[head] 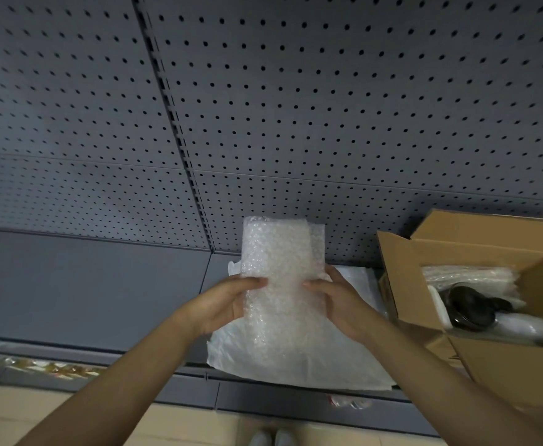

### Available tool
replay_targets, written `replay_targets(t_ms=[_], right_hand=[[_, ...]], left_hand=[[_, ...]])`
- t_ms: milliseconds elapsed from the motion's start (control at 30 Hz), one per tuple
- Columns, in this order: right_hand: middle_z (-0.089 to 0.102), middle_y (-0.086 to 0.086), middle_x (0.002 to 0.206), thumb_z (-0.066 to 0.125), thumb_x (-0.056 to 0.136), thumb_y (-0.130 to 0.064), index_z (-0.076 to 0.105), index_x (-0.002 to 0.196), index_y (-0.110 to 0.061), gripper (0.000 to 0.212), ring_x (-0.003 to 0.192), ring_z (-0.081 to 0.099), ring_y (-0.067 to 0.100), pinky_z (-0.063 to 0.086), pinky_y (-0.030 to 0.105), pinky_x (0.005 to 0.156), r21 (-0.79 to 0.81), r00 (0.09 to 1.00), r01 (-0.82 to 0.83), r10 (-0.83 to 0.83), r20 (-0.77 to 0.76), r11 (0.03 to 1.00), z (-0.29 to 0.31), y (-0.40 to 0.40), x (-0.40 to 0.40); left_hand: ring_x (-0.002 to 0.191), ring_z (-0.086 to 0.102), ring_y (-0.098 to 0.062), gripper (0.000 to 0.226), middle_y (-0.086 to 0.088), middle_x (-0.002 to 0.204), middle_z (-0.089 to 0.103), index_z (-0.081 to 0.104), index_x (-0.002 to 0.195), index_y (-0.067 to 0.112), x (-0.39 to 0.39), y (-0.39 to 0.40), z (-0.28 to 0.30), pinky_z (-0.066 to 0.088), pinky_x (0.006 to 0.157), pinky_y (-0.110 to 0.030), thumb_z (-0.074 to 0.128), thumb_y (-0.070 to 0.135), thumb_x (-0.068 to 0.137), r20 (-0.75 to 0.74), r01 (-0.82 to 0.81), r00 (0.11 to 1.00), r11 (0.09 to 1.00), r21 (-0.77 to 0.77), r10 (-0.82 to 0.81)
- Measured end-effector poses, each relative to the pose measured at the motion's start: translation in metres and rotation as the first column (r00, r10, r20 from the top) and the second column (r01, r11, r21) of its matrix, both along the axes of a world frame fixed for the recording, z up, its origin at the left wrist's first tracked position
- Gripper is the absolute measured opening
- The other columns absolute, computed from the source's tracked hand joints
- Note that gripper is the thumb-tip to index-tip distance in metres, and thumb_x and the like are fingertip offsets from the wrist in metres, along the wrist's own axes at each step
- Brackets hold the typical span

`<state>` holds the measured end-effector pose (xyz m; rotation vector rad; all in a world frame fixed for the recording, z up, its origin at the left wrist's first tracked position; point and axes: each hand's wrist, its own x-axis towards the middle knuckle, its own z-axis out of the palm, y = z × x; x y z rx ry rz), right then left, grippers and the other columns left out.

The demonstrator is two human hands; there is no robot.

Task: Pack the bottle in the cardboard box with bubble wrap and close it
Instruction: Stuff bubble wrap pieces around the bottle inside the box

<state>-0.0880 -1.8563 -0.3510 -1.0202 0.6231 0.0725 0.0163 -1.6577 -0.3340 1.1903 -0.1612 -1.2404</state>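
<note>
Head view looks down on a grey shelf [87, 284] backed by a perforated panel [296, 107], where a person holds up a folded piece of bubble wrap [276, 268] between both hands. Left hand [222, 304] grips the sheet's left edge and right hand [337, 304] its right edge, the fingers [312, 286] of each curled and clamped on the wrap, thumbs pressed to its near face. Under the hands a white sheet of thin packing material [296, 355] lies flat on the shelf. To the right stands the open cardboard box [424, 284], its flaps upright; inside it, on more bubble wrap, lies the bottle [501, 320], a white body with a dark pump-style top, on its side. Whether anything is rolled inside the held wrap cannot be told. The step in hand appears to be readying a cushion layer, with the bottle already in the box. The next move likely calls for carrying the wrap right, over the near flap, laying it on or around the bottle, then folding the flaps down.
</note>
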Motion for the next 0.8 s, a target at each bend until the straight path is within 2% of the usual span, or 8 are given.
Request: replay_targets(t_ms=[200,367,433,500,600,667,733,800], right_hand=[[0.074,0.000,0.106,0.063,0.087,-0.022,0.061,0.118,-0.020,0.031,0.098,0.070,0.018,0.055,0.032,0.075,0.046,0.990,-0.144,0.144,-0.004,0.988,0.013,0.003,-0.003],[0.072,0.003,0.106,0.065,0.085,-0.016,0.059,0.117,-0.017,0.032,0.097,0.069,0.021,0.057,0.034,0.075,0.001,0.998,-0.004,0.004,0.056,1.000,0.012,0.004,-0.003],[0.071,-0.002,0.096,0.067,0.085,-0.014,0.056,0.112,-0.020,0.030,0.088,0.069,0.015,0.057,0.029,0.069,-0.073,0.997,0.059,-0.056,0.046,0.996,0.012,0.006,-0.002],[0.065,-0.001,0.104,0.072,0.082,-0.019,0.043,0.120,-0.026,0.048,0.092,0.065,0.015,0.056,0.031,0.071,-0.133,0.995,0.101,-0.101,0.010,0.986,0.011,0.007,-0.002],[0.059,0.011,0.122,0.075,0.079,-0.027,0.032,0.134,-0.034,0.071,0.106,0.062,0.023,0.053,0.041,0.091,-0.245,0.995,0.096,-0.099,0.002,0.965,0.005,0.004,-0.003],[0.058,0.015,0.125,0.072,0.083,-0.025,0.023,0.141,-0.042,0.077,0.109,0.062,0.021,0.054,0.033,0.090,-0.375,0.998,0.049,-0.028,0.061,0.926,0.005,0.001,-0.006],[0.054,0.002,0.132,0.066,0.087,-0.021,0.014,0.144,-0.048,0.082,0.111,0.059,0.010,0.055,0.024,0.085,-0.463,0.983,-0.036,0.115,0.145,0.886,0.006,-0.004,-0.008],[0.040,-0.026,0.137,0.065,0.087,-0.024,0.011,0.142,-0.055,0.084,0.118,0.049,-0.005,0.051,0.016,0.090,-0.542,0.942,-0.173,0.299,0.153,0.823,0.009,-0.008,-0.011]], left_hand=[[0.116,0.062,-0.030,0.048,-0.017,0.127,0.064,0.054,0.130,0.002,0.000,0.000,0.003,0.048,0.102,-0.043,0.066,0.017,0.087,0.120,-0.045,0.992,0.999,0.012,0.044],[0.112,0.065,-0.028,0.088,-0.011,0.125,0.065,0.022,0.140,0.053,-0.004,-0.003,-0.002,0.052,0.095,-0.048,0.073,0.016,0.079,0.341,-0.262,0.908,0.965,0.004,0.245],[0.126,0.054,-0.022,0.067,0.001,0.140,0.054,0.042,0.135,0.052,-0.003,-0.001,-0.002,0.045,0.104,-0.047,0.071,0.023,0.083,0.485,-0.143,0.868,0.989,0.028,0.112],[0.129,0.050,-0.014,0.051,0.011,0.146,0.045,0.054,0.129,0.048,-0.003,-0.001,0.000,0.039,0.111,-0.042,0.068,0.023,0.087,0.590,-0.060,0.807,0.994,0.094,-0.007],[0.126,0.051,-0.013,0.064,0.013,0.148,0.041,0.051,0.130,0.050,-0.003,0.000,0.002,0.039,0.112,-0.036,0.075,0.017,0.080,0.612,-0.032,0.788,0.988,0.148,-0.066],[0.130,0.046,-0.015,0.078,0.014,0.149,0.037,0.045,0.132,0.054,-0.003,0.002,0.002,0.039,0.112,-0.040,0.081,0.017,0.074,0.617,-0.001,0.778,0.981,0.195,-0.122],[0.136,0.038,-0.015,0.088,0.018,0.151,0.032,0.036,0.137,0.056,-0.003,0.004,0.001,0.035,0.114,-0.040,0.082,0.017,0.073,0.652,0.011,0.732,0.961,0.276,-0.195],[0.136,0.036,-0.013,0.095,0.022,0.150,0.026,0.027,0.142,0.053,-0.005,0.005,0.003,0.032,0.114,-0.031,0.080,0.013,0.075,0.686,0.013,0.684,0.945,0.326,-0.246]])
